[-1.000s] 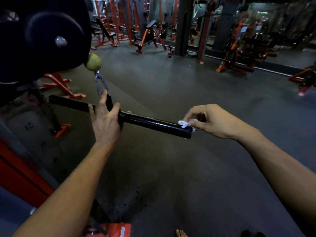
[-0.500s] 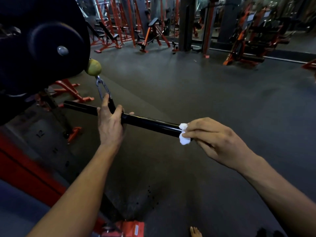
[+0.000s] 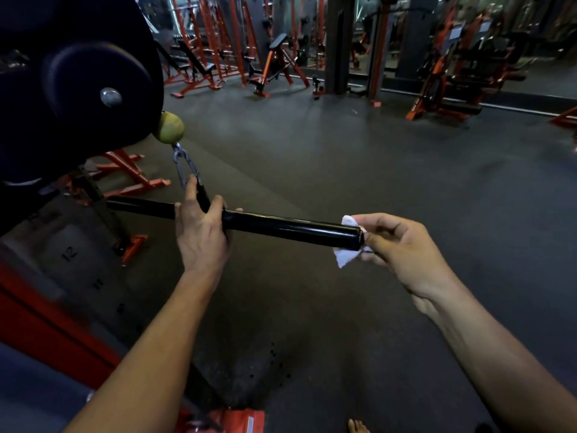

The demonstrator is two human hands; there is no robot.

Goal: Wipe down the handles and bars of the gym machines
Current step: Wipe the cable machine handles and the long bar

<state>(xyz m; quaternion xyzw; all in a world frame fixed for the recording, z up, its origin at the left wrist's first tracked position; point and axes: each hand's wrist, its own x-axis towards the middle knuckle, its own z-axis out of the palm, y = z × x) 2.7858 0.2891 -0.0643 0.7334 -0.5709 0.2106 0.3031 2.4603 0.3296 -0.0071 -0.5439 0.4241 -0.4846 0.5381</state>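
At far left a dark round pad (image 3: 93, 79) of the machine fills the corner, and below it a yellowish ball (image 3: 170, 130) hangs with a metal clip (image 3: 184, 169) that links down to the black bar (image 3: 281, 228). The bar lies level across the middle of the view, above the grey floor (image 3: 343, 157). The left hand (image 3: 201, 235) curls around the bar at its middle, just under the clip, and steadies it. To the right, the right hand (image 3: 396, 245) pinches a small white cloth (image 3: 346, 245) against the bar's right end, with cloth showing above and below the tip. To do this well, the left hand should hold firm so the bar does not swing on the clip, while the right wraps the cloth fully around the end and twists, then draws it leftwards along the shaft with even pressure.
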